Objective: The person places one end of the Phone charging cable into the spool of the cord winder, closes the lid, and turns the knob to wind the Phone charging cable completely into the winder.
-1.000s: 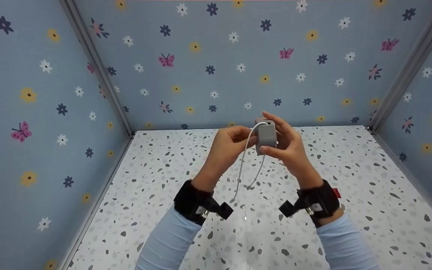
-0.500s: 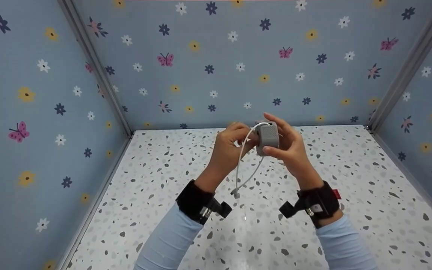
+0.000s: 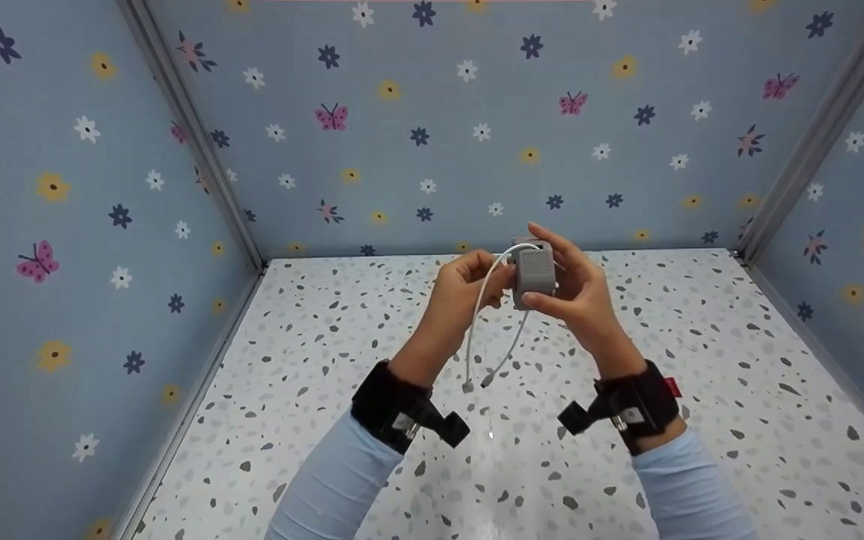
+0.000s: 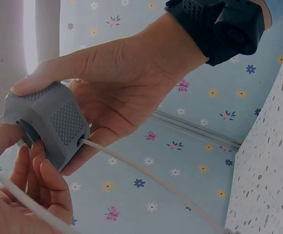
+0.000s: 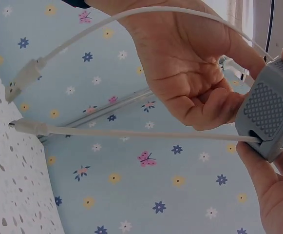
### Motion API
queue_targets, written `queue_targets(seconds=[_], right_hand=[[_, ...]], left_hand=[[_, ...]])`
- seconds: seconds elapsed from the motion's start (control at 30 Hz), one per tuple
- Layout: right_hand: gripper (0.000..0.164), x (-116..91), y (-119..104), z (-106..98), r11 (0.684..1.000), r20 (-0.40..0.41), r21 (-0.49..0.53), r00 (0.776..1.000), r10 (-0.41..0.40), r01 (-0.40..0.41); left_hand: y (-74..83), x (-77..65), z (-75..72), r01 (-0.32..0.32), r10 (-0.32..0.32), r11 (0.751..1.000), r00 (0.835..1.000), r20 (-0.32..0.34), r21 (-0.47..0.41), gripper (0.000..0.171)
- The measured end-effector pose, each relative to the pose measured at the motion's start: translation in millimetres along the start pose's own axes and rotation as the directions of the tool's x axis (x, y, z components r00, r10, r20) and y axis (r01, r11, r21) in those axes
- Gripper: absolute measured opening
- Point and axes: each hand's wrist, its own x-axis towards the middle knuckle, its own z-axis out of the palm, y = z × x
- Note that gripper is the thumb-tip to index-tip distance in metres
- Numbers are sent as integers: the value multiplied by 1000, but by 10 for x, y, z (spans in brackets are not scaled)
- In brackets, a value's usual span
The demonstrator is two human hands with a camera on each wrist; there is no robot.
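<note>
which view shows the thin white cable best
The right wrist view: the thin white cable looks large there, both pale plugs visible. The head view shows both, but small; the left wrist view shows stretches, no complete plug.

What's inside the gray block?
White cable can be seen entering the block through a slot, with two lengths hanging outside. How it runs inside, and anything else there, is covered by the walls.

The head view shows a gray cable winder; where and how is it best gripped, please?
Probably by the textured sides of the gray cable winder, from the right, like the right hand: its boxy body offers flat faces there, leaving the round part to the left hand and the white cable free.
</note>
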Motion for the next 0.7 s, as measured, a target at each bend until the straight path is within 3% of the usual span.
queue_targets(seconds=[0.17,0.4,0.53,0.63,0.7], right_hand=[[76,3,9,-7,1000,15,-8,1000,-8,8],[74,7,-8,-12,1000,34,-15,999,-10,11],[74,2,-21,-13,1000,35,-10,999,-8,8],[74,-2,-23,-20,1000,32,-9,999,-4,4],[73,-2,-17,-25,1000,32,-8,999,-1,2]], left_hand=[[24,-8,-1,121,-121,992,992,19,24,24],[80,-10,3,157,-158,987,987,26,34,21],[96,-13,0,109,-113,991,993,40,74,10],[76,-18,0,3,-10,989,999,51,145,9],[55,-24,-1,-94,83,972,995,59,217,9]])
